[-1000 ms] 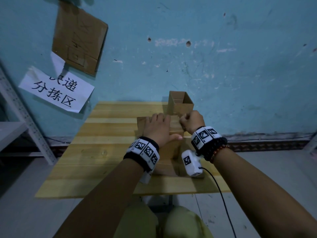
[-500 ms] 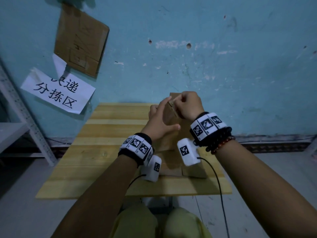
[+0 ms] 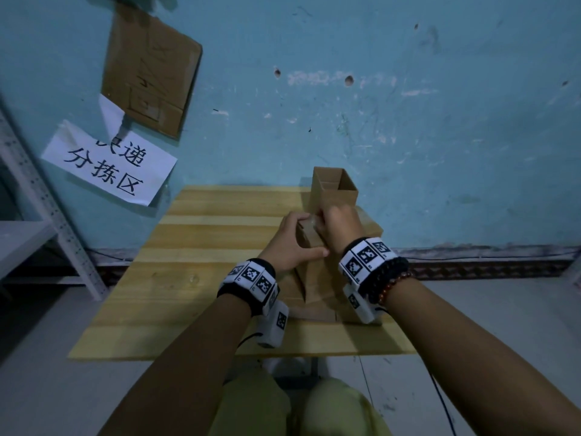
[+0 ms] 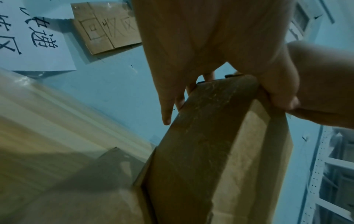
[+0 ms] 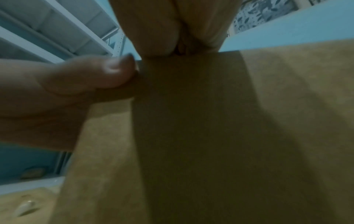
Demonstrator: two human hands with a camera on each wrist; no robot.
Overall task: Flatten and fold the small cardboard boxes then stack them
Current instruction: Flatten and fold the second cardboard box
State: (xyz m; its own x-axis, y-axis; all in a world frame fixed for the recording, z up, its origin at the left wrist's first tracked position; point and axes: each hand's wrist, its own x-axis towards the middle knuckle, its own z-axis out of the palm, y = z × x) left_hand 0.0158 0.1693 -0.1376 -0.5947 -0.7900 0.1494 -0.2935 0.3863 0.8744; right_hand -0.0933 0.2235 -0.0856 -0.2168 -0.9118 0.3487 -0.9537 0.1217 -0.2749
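Note:
A small brown cardboard box (image 3: 309, 240) stands on end over the wooden table (image 3: 188, 278), held between both hands. My left hand (image 3: 292, 243) grips its left side, fingers curled over the top edge (image 4: 172, 109). My right hand (image 3: 339, 228) grips the top right, and in the right wrist view its thumb (image 5: 107, 72) presses the taped face (image 5: 191, 121). Behind them an open-topped box (image 3: 334, 190) stands upright. Flattened cardboard (image 3: 314, 313) lies on the table under my wrists. The held box's far side is hidden.
The blue wall (image 3: 408, 136) rises right behind the table, with a paper sign (image 3: 110, 165) and a cardboard sheet (image 3: 151, 70) stuck on it. A white metal shelf (image 3: 47, 221) stands at the left. The table's left half is bare wood.
A second ago both hands were low on the cardboard at the table. They lifted the box up in front of the wall, and now it has come back down a little.

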